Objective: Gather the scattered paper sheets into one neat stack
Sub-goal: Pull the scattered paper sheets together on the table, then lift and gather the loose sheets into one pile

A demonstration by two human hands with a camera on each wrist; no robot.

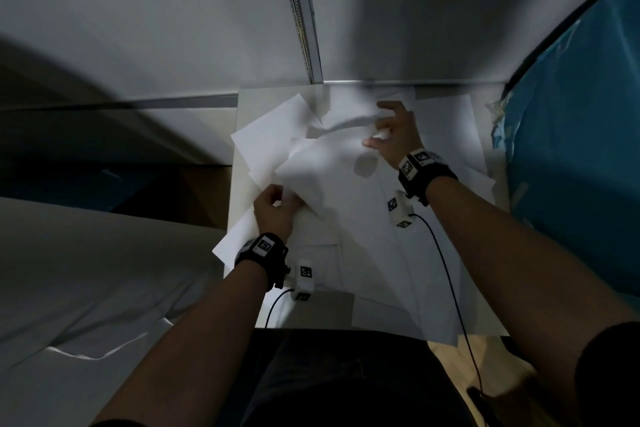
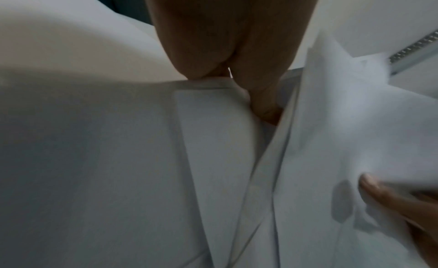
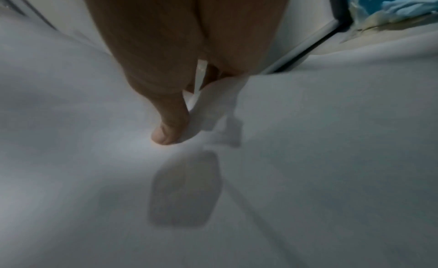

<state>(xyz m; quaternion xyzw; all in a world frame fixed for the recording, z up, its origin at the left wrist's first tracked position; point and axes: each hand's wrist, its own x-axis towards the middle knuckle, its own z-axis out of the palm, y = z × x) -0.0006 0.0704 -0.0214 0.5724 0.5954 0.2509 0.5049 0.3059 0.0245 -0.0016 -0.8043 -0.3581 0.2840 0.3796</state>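
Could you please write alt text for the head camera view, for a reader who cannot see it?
Seen from above, a person's left hand and right hand each grip white paper sheets fanned loosely over a small white table. A blue plastic cover hangs at right.

A small white rectangular table (image 1: 242, 135) stood against a pale grey wall (image 1: 138, 10). A perforated metal rail (image 1: 299, 10) ran up the wall from the table's far edge. A teal plastic sheet (image 1: 581, 149) hung at the right, with crumpled tape (image 3: 369, 15) at its lower edge. Light wooden flooring (image 1: 485, 367) showed at the near right. A thin black cable (image 1: 446, 270) trailed toward the near edge
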